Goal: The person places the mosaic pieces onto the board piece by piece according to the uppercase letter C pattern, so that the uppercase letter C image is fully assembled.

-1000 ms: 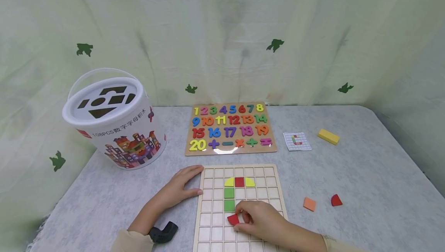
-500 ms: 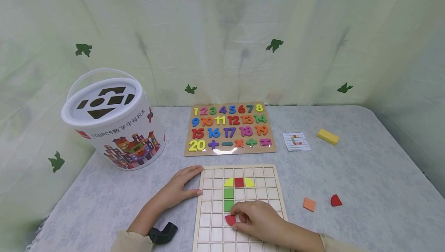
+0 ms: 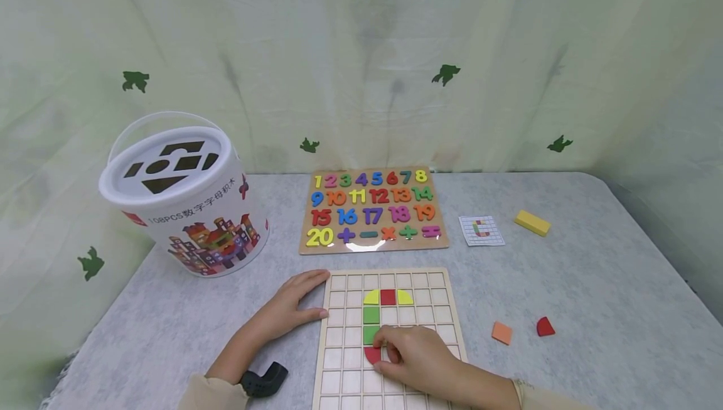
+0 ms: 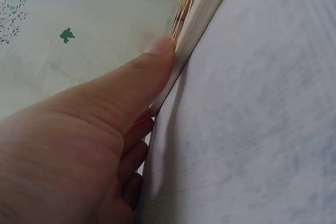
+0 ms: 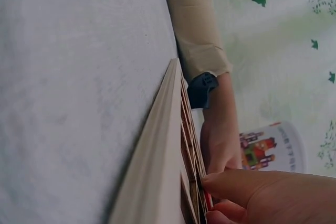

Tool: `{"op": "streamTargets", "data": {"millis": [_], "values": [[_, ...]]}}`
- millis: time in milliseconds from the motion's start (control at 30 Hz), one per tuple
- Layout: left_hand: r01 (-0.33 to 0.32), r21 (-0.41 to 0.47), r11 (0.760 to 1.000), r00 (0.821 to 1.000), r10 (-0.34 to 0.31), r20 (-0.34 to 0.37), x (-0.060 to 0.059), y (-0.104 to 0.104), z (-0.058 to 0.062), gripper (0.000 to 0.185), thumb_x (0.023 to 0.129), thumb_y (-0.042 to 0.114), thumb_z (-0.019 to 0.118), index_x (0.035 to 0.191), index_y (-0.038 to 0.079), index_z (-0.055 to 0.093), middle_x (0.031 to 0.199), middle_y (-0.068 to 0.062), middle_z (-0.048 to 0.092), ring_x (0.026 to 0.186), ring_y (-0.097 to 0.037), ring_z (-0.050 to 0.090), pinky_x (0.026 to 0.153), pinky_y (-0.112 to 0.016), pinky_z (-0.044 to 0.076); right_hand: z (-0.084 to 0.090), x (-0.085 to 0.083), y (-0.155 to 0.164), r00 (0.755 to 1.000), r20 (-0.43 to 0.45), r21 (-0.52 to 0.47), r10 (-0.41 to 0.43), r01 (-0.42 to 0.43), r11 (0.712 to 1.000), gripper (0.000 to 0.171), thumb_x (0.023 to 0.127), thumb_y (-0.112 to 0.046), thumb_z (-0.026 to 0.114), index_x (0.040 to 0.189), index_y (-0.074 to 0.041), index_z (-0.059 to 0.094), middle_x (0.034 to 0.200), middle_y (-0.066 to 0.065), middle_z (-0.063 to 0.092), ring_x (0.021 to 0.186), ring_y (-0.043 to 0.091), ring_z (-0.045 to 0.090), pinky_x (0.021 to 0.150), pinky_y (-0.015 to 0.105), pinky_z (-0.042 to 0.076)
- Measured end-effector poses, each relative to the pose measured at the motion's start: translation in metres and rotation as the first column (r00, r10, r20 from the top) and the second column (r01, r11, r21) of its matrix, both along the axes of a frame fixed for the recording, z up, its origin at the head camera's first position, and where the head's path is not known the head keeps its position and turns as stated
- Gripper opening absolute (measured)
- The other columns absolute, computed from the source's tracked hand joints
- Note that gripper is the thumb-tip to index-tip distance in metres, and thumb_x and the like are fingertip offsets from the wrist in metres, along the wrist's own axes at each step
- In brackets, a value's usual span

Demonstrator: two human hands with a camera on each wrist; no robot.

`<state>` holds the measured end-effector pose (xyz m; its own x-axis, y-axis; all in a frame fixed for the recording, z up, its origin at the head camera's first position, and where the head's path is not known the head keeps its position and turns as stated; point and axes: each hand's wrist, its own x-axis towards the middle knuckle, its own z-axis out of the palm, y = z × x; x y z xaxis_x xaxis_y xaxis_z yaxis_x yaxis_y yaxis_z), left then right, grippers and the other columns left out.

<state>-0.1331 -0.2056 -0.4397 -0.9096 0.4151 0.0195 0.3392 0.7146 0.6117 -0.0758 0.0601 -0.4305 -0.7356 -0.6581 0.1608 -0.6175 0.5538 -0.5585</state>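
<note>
**Desk:** What is the piece being handled?

**Photographer:** A flat red quarter-round tile (image 3: 372, 354), smooth and matte, with one curved edge. It sits on the pale wooden grid board (image 3: 339, 360), in the cell just below the lower of two green squares (image 3: 371, 324). The right hand (image 3: 415, 358) curls over it, fingertips pinching its right side, so only its left part shows.

**Desk:** And the other hand?

**Photographer:** The left hand (image 3: 287, 307) lies flat and relaxed on the table, holding nothing. Its thumb presses the board's left rim; the left wrist view shows the thumb (image 4: 152, 64) against the thin wooden edge.

**Desk:** What surrounds the board?

**Photographer:** A mottled grey tablecloth (image 3: 593, 309), with open room to the right. There lie an orange square (image 3: 502, 333) and a red quarter-round (image 3: 545, 326), well apart from the board. Farther back are a number puzzle (image 3: 374, 211), a small grid card (image 3: 481, 230), a yellow block (image 3: 532, 222) and a glossy white bucket (image 3: 186, 196) with shape slots in its lid.
</note>
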Motion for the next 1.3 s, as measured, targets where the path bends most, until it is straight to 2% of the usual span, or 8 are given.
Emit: {"op": "streamTargets", "data": {"millis": [167, 400, 600, 733, 867, 967, 1100, 1300], "values": [[0.002, 0.003, 1.000, 1.000, -0.002, -0.002, 0.000, -0.001, 0.000, 0.067, 0.069, 0.049, 0.057, 0.127, 0.024, 0.035, 0.128, 0.009, 0.031, 0.118, -0.015, 0.022, 0.093, -0.043, 0.021, 0.001, -0.001, 0.001, 0.997, -0.054, 0.024, 0.058, -0.057, 0.998, 0.024, 0.076, -0.035, 0.057, 0.099, -0.029, 0.055, 0.056, -0.020, 0.037, 0.047, -0.007, 0.032, 0.043, 0.013, 0.027], [0.017, 0.006, 1.000, 1.000, -0.017, -0.020, -0.001, -0.001, -0.001, 0.066, 0.070, 0.048, 0.057, 0.127, 0.023, 0.035, 0.127, 0.008, 0.032, 0.118, -0.014, 0.023, 0.093, -0.042, 0.021, 0.002, -0.002, 0.001, 0.996, -0.043, 0.029, 0.078, -0.077, 0.997, 0.022, 0.076, -0.036, 0.056, 0.097, -0.028, 0.057, 0.059, -0.021, 0.038, 0.050, -0.007, 0.034, 0.046, 0.013, 0.029], [0.011, 0.011, 1.000, 1.000, -0.011, -0.015, -0.001, -0.002, -0.002, 0.067, 0.069, 0.049, 0.057, 0.127, 0.023, 0.035, 0.128, 0.008, 0.031, 0.118, -0.014, 0.022, 0.093, -0.042, 0.021, 0.012, -0.001, 0.005, 0.993, 0.104, 0.037, 0.062, -0.066, 0.997, 0.027, 0.076, -0.041, 0.054, 0.101, -0.030, 0.054, 0.061, -0.018, 0.041, 0.052, -0.003, 0.036, 0.045, 0.015, 0.030], [0.007, 0.013, 1.000, 1.000, -0.007, -0.009, -0.001, -0.001, -0.002, 0.067, 0.069, 0.049, 0.057, 0.127, 0.024, 0.035, 0.128, 0.009, 0.031, 0.118, -0.014, 0.022, 0.093, -0.043, 0.021, 0.024, 0.001, 0.015, 0.983, 0.178, -0.010, 0.046, -0.045, 0.999, 0.031, 0.076, -0.042, 0.054, 0.104, -0.030, 0.052, 0.071, -0.016, 0.045, 0.059, 0.000, 0.041, 0.047, 0.014, 0.035], [0.004, 0.013, 1.000, 1.000, -0.004, -0.007, -0.001, -0.001, -0.002, 0.067, 0.069, 0.049, 0.057, 0.127, 0.024, 0.035, 0.128, 0.010, 0.031, 0.118, -0.014, 0.022, 0.093, -0.042, 0.021, 0.036, 0.002, 0.035, 0.995, 0.092, -0.100, 0.034, -0.025, 0.995, 0.036, 0.077, -0.038, 0.055, 0.110, -0.026, 0.049, 0.086, -0.014, 0.051, 0.073, 0.003, 0.047, 0.059, 0.019, 0.043], [0.001, 0.006, 1.000, 1.000, -0.001, -0.004, -0.001, -0.001, -0.002, 0.067, 0.069, 0.049, 0.057, 0.127, 0.025, 0.035, 0.128, 0.010, 0.030, 0.118, -0.014, 0.022, 0.093, -0.042, 0.021, 0.042, 0.004, 0.054, 1.000, -0.002, -0.140, -0.025, 0.024, 0.990, 0.040, 0.076, -0.036, 0.056, 0.114, -0.026, 0.046, 0.101, -0.012, 0.051, 0.089, 0.006, 0.047, 0.071, 0.027, 0.044], [-0.005, -0.004, 1.000, 1.000, 0.005, 0.001, -0.001, -0.001, -0.002, 0.067, 0.069, 0.050, 0.056, 0.127, 0.025, 0.034, 0.128, 0.011, 0.030, 0.118, -0.013, 0.021, 0.093, -0.042, 0.021, 0.042, 0.008, 0.078, 0.984, -0.066, -0.122, -0.163, 0.154, 0.981, 0.044, 0.074, -0.038, 0.057, 0.115, -0.028, 0.046, 0.112, -0.015, 0.045, 0.102, 0.007, 0.041, 0.078, 0.033, 0.041], [-0.010, -0.007, 1.000, 1.000, 0.010, -0.001, -0.001, -0.002, -0.001, 0.067, 0.069, 0.050, 0.057, 0.127, 0.025, 0.034, 0.128, 0.010, 0.030, 0.118, -0.013, 0.021, 0.093, -0.042, 0.021, 0.031, 0.011, 0.109, 0.948, -0.064, -0.127, -0.311, 0.302, 0.945, 0.050, 0.069, -0.036, 0.063, 0.116, -0.025, 0.047, 0.112, -0.015, 0.044, 0.101, 0.007, 0.041, 0.069, 0.028, 0.045]]}}
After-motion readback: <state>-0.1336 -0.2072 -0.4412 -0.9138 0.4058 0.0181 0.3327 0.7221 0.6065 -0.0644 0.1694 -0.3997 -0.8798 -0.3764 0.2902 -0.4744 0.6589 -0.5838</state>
